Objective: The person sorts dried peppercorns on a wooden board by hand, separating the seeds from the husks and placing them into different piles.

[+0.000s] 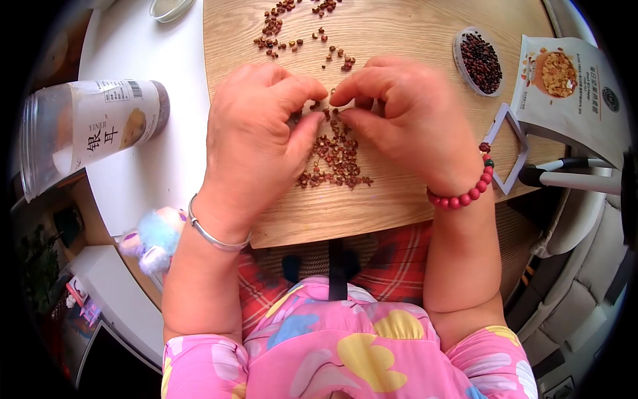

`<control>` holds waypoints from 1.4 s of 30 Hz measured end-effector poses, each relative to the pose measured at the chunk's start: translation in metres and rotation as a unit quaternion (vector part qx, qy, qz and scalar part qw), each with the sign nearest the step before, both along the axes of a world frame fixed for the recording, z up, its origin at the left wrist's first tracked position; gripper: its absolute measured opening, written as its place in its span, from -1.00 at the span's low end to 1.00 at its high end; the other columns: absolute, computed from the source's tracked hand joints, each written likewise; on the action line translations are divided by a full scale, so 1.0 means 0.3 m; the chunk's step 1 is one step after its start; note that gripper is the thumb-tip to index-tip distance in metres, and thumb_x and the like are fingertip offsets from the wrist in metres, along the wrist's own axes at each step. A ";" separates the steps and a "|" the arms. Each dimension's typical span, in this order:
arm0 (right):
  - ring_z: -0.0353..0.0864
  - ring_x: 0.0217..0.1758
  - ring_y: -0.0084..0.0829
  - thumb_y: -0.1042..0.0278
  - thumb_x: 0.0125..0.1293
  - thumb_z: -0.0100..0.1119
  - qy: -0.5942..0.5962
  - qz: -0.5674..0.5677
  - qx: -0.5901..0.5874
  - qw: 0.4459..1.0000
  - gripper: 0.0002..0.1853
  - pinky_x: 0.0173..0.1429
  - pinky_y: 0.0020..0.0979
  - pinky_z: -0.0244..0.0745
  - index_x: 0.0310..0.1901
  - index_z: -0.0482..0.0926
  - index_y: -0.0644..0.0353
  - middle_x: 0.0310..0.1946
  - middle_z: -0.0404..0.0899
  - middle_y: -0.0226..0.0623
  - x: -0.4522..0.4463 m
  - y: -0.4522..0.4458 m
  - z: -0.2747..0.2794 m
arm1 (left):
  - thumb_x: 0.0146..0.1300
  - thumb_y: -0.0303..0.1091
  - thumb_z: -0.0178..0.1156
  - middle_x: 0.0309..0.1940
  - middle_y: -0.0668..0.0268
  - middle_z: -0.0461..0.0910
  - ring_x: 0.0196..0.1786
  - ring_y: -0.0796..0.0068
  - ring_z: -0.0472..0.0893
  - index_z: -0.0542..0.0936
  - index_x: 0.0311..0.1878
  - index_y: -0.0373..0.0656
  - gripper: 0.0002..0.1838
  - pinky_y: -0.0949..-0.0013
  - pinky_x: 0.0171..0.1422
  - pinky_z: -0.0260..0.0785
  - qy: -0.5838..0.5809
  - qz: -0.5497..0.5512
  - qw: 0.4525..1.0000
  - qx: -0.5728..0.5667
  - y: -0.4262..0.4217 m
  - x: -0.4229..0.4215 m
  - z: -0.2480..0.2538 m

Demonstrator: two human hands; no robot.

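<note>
Both my hands are over the wooden table, their fingertips nearly meeting. My left hand (pixel 262 126), with a silver bangle at its wrist, is closed in a pinch of thumb and forefinger, with small brown bits at the tips. Facing it, my right hand (pixel 405 110) wears a red bead bracelet (pixel 465 198) and also pinches thumb against forefinger. What sits between the fingertips is tiny and partly hidden, but looks like reddish-brown peppercorns. Just below them lies a heap of peppercorn husks (pixel 337 159). More loose peppercorns (pixel 272 26) are scattered beyond my hands.
A round clear tub of dark red-black grains (pixel 480 61) stands at the right, near a cereal bag (pixel 565 93) and a white angular frame (pixel 508 149). On the white surface at left are a labelled plastic jar (pixel 100 130), a lid (pixel 169 6) and a plush toy (pixel 156 236).
</note>
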State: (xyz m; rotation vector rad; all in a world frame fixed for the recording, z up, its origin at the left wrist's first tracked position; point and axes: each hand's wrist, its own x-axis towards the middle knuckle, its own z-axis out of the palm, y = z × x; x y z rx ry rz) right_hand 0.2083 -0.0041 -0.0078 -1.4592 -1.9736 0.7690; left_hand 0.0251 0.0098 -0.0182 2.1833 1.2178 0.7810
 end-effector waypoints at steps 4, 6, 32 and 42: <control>0.61 -0.33 -0.13 0.46 0.02 0.17 -0.054 -0.005 -0.008 0.998 -0.93 -0.23 -0.21 0.52 -0.45 0.63 0.17 -0.44 0.61 -0.16 0.004 -0.005 -0.010 | -0.09 -0.55 0.25 -0.51 0.25 0.47 -0.32 0.18 0.47 0.59 -0.45 -0.14 -0.90 0.21 -0.18 0.31 0.023 -0.018 0.999 0.034 0.003 -0.001 -0.008; 0.61 -0.32 -0.12 0.47 0.02 0.16 -0.050 -0.022 -0.006 0.998 -0.93 -0.22 -0.21 0.53 -0.44 0.63 0.17 -0.43 0.61 -0.15 0.010 -0.006 -0.009 | -0.09 -0.54 0.26 -0.51 0.25 0.48 -0.33 0.19 0.47 0.59 -0.45 -0.14 -0.90 0.21 -0.18 0.31 0.020 -0.012 0.999 0.032 0.003 0.001 -0.008; 0.60 -0.36 -0.12 0.43 0.03 0.15 -0.091 0.007 0.016 0.996 -0.93 -0.28 -0.19 0.51 -0.47 0.63 0.13 -0.44 0.56 -0.20 -0.034 -0.014 -0.007 | -0.11 -0.56 0.20 -0.47 0.23 0.46 -0.28 0.17 0.47 0.52 -0.50 -0.19 -0.92 0.20 -0.14 0.32 0.039 -0.022 0.999 -0.004 0.007 -0.006 0.015; 0.48 -0.50 -0.62 0.56 0.09 0.22 0.002 -0.089 -0.024 0.996 -0.89 -0.38 -0.55 0.41 -0.30 0.61 0.30 -0.52 0.59 -0.33 0.032 0.004 0.012 | -0.10 -0.64 0.07 -0.44 0.20 0.49 -0.30 0.19 0.51 0.54 -0.43 -0.25 -0.86 0.27 -0.19 0.36 -0.086 0.043 0.993 -0.070 0.008 -0.012 0.002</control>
